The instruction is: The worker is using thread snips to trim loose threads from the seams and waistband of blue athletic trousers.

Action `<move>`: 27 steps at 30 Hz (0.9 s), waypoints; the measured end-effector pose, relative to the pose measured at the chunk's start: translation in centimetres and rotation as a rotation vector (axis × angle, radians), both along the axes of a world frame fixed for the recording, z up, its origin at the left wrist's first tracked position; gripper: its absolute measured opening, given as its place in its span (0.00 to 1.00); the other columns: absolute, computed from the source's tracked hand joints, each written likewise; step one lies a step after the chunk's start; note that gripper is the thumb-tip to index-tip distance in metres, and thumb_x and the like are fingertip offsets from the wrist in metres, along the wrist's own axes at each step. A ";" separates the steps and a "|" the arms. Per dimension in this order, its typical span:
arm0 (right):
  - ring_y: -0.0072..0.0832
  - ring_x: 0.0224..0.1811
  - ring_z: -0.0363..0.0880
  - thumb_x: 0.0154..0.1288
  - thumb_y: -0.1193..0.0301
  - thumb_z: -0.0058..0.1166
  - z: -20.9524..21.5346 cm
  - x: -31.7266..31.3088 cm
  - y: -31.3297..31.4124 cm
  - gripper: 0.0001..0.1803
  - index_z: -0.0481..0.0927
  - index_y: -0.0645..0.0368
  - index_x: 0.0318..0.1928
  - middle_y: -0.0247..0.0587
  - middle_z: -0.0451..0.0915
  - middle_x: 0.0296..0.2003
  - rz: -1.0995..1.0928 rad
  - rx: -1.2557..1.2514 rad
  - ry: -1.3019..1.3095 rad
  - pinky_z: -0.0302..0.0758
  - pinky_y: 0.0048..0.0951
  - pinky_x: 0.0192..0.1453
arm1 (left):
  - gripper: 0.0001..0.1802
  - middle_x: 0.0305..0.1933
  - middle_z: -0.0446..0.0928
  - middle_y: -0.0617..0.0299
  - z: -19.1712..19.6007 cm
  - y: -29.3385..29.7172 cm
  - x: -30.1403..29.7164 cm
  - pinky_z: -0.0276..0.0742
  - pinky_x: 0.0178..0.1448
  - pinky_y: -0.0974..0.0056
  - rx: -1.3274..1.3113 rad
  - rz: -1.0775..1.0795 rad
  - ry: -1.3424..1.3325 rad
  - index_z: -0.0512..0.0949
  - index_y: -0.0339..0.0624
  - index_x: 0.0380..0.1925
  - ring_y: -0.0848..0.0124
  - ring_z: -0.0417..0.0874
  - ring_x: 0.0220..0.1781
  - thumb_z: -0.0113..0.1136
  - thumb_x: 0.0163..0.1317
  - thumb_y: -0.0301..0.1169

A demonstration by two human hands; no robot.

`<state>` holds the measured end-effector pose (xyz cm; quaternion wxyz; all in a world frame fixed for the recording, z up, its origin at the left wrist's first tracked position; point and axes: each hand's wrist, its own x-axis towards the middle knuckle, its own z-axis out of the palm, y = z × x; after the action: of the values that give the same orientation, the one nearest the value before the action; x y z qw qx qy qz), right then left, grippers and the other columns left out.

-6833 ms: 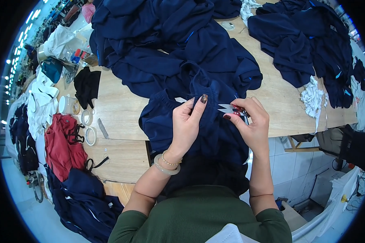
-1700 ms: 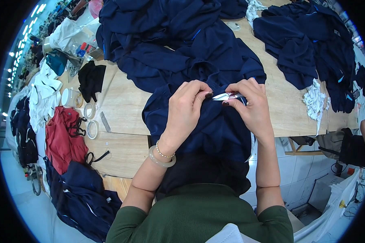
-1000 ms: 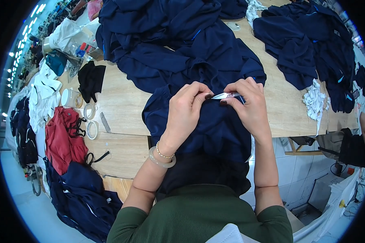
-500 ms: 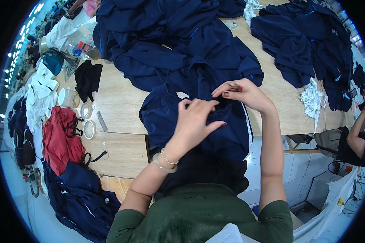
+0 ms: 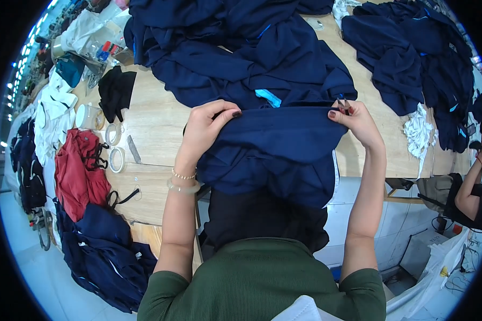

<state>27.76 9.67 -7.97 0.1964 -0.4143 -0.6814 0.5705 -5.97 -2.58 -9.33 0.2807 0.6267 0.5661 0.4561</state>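
Now navy garment [image 5: 276, 139], top edge stretched flat

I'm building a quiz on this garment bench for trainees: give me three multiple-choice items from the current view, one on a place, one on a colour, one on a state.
1. Where does the crumpled red cloth garment lie?
A. at the pale wooden table's left edge
B. on the right-hand pile
C. under the hands

2. What colour is the garment stretched between the hands?
A. white
B. navy blue
C. red

3. How is the navy blue fabric garment held?
A. left hand alone
B. right hand alone
C. both hands pinch its top edge

Answers: 1 A, it lies beside the tape rolls at the left edge. 2 B, the cloth is dark blue. 3 C, left hand and right hand grip opposite ends.
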 end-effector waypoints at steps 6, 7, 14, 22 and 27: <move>0.11 0.31 0.68 0.63 0.74 0.66 -5.0 -0.5 -1.1 0.08 0.79 0.62 0.30 0.22 0.73 0.26 -0.121 -0.044 0.087 0.67 0.16 0.37 | 0.08 0.34 0.86 0.57 -3.3 0.5 2.4 0.79 0.40 0.68 -0.044 -0.014 0.037 0.86 0.35 0.35 0.68 0.87 0.34 0.65 0.63 0.29; 0.11 0.31 0.68 0.63 0.74 0.66 -4.4 -1.0 -1.6 0.08 0.79 0.62 0.30 0.22 0.73 0.26 -0.121 -0.050 0.084 0.67 0.16 0.37 | 0.08 0.34 0.86 0.58 -3.1 0.5 3.2 0.79 0.39 0.67 -0.025 -0.060 0.064 0.86 0.36 0.35 0.66 0.87 0.33 0.66 0.63 0.31; 0.17 0.32 0.72 0.58 0.79 0.66 0.3 -4.0 -4.0 0.12 0.85 0.65 0.43 0.35 0.81 0.42 -0.145 0.489 -0.085 0.72 0.20 0.39 | 0.08 0.33 0.86 0.60 -0.1 0.4 4.3 0.75 0.42 0.72 -0.162 -0.139 -0.156 0.86 0.34 0.37 0.74 0.84 0.34 0.66 0.63 0.29; 0.27 0.40 0.84 0.52 0.81 0.68 0.1 -8.6 -6.4 0.16 0.84 0.64 0.44 0.39 0.83 0.38 -0.042 0.572 0.249 0.78 0.23 0.45 | 0.10 0.35 0.84 0.67 -0.1 0.1 5.1 0.72 0.43 0.75 -0.320 -0.108 -0.707 0.86 0.29 0.39 0.82 0.79 0.37 0.66 0.66 0.28; 0.18 0.35 0.79 0.70 0.79 0.55 -0.4 -7.3 -4.8 0.05 0.83 0.64 0.36 0.34 0.84 0.33 -0.510 0.337 0.485 0.76 0.20 0.42 | 0.10 0.36 0.83 0.67 -1.4 -0.1 4.4 0.70 0.43 0.76 -0.368 -0.119 -0.651 0.86 0.31 0.40 0.84 0.77 0.38 0.66 0.66 0.29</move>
<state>20.42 4.92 -8.38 0.5526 -0.3856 -0.5744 0.4648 -1.58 -2.70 -10.73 0.5796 0.4199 0.4824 0.5050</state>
